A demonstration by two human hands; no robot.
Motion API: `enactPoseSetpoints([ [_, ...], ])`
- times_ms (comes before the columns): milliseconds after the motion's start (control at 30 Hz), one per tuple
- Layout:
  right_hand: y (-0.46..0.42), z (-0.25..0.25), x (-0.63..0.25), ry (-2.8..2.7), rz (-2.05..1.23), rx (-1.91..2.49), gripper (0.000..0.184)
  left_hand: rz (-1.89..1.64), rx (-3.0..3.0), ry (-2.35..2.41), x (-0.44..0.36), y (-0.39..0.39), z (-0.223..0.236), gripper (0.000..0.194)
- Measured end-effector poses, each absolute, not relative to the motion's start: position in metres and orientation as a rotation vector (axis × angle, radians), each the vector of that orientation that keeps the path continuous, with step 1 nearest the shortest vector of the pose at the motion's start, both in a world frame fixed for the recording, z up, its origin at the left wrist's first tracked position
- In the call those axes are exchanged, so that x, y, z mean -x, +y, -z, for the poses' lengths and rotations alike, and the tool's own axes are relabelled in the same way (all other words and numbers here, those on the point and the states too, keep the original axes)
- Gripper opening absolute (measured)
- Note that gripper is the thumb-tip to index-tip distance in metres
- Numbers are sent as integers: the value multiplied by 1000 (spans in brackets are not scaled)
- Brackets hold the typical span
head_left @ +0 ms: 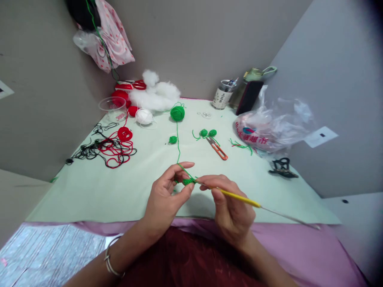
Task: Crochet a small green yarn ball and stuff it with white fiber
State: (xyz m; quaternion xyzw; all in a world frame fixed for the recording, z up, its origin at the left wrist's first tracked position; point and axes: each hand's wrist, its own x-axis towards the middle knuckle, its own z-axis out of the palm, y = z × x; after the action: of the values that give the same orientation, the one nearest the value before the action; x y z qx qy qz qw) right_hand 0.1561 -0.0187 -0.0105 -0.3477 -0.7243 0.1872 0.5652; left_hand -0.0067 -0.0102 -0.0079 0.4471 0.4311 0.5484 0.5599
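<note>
My left hand (pixel 167 193) pinches a small green crochet piece (pixel 188 181) between thumb and fingers. A strand of green yarn (pixel 178 143) passes over its raised index finger and leads back to a green yarn ball (pixel 177 113). My right hand (pixel 230 207) is closed around a crochet hook (pixel 239 197) with a yellow grip and a metal shaft. The hook's tip meets the green piece, but the exact stitch is too small to make out. Beyond my hands lie a small green ball (pixel 172 139), two green crocheted balls (pixel 208 133) and orange-handled thread snips (pixel 218 149).
Tangled black and red yarn (pixel 116 149) spreads at the left. White stuffing (pixel 155 95), a white yarn ball (pixel 144 116) and a clear plastic cup (pixel 113 109) stand behind it. On the right are a plastic bag (pixel 263 131), a black hair claw (pixel 283 167), a phone (pixel 249 97) and a pen cup (pixel 222 95).
</note>
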Motion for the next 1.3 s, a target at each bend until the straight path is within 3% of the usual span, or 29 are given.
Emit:
enactPoseSetpoints([
  [200,-18,24,-154,-1891,4,842,35,-1182,-777,832,3,-12,7,49],
  [267,-17,24,-155,-1796,-131,874,34,-1058,-622,715,6,-8,6,50],
  [400,-13,14,-157,-1400,-700,839,26,-1054,-522,661,10,-4,1,42],
  [500,-10,9,-154,-1372,-826,807,22,-1090,-628,687,8,-6,0,41],
  [667,-12,14,-150,-1580,-511,890,27,-1190,-773,803,1,-10,5,41],
  [800,-15,18,-153,-1767,-181,883,35,-1067,-551,693,3,-5,6,44],
  [1000,-9,10,-156,-1363,-701,864,21,-1116,-528,679,7,-2,3,34],
  [1300,-2,17,-159,-1247,-1000,834,20,-1118,-813,741,8,-9,7,31],
])
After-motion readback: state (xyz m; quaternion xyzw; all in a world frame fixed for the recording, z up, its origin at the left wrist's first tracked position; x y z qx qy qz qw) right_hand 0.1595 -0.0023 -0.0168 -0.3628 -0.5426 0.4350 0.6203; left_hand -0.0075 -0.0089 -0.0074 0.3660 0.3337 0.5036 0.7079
